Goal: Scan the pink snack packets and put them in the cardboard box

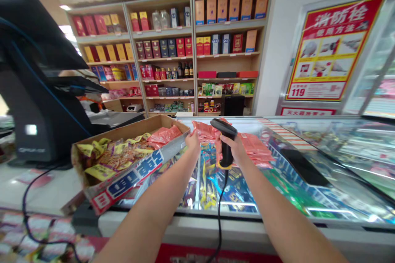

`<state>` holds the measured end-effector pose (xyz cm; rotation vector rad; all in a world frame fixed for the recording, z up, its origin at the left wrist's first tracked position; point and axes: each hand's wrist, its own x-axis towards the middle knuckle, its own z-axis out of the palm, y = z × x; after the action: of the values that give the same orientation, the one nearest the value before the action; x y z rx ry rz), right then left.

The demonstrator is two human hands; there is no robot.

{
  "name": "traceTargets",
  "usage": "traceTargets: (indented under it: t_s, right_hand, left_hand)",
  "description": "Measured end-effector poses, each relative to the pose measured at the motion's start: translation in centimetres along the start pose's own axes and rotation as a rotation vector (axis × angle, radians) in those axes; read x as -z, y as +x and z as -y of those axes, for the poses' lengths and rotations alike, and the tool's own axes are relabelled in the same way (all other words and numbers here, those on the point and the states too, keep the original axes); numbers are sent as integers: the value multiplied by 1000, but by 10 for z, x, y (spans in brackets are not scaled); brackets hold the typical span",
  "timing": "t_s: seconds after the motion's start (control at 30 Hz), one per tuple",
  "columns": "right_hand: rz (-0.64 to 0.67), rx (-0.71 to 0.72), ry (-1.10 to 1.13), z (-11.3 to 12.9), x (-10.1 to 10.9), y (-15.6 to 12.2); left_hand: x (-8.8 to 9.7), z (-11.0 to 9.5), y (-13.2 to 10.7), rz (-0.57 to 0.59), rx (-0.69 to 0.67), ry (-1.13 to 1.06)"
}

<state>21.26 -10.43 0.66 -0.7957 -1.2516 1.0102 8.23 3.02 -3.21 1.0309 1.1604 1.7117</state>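
Over a glass-topped case (179, 226) facing shelves (224, 63), the right hand (236, 148) grips a scanner (227, 154), the left hand (193, 141) a pink packet (204, 130).

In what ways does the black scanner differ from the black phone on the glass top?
The scanner is held in the right hand; the phone lies flat on the glass top. The scanner has a head and a yellow-ended handle, while the phone is a flat slab. A cord hangs from the scanner; none shows on the phone. Both are mostly black.
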Motion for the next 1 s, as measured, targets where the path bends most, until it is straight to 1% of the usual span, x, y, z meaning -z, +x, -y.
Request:
traceTargets:
  t_s: [0.03, 0.1, 0.2, 0.27, 0.3, 0.33, 0.4, 0.47, 0.57, 0.63, 0.77, 1.0]
  right_hand:
    - [6, -1, 5, 0, 0, 0]
    - [20, -10, 3, 1, -1, 0]
    - [36, -21, -15, 3, -2, -1]
    - [63, -22, -29, 2, -3, -2]
    - [80, -23, -34, 2, -4, -3]
    - [100, -25, -42, 2, -5, -3]
    - [134, -37, -56, 2, -6, -5]
    - [172, -64, -78, 4, -8, -7]
    - [212, -85, -113, 8, -9, -9]
    - [205, -84, -126, 11, -9, -10]
    - [220, -115, -184, 12, -7, -8]
    - [242, -114, -267, 8, -4, -6]
  left_hand:
    - [8, -4, -5, -18, -30, 17]
    - [26, -17, -15, 11, -152, 121]
    - [58, -41, -27, 106, -431, 370]
    - [76, -53, -32, 119, -601, 512]
    - [82, -56, -34, 110, -646, 560]
    - [88, -57, -36, 99, -653, 594]
    - [94, -55, -37, 66, -585, 628]
    - [97, -50, -36, 8, -521, 623]
    - [101, -46, -30, -108, -528, 559]
    - [105, -46, -26, -152, -540, 525]
    - [109, -44, -21, -157, -556, 495]
    - [109, -42, -20, -157, -559, 492]
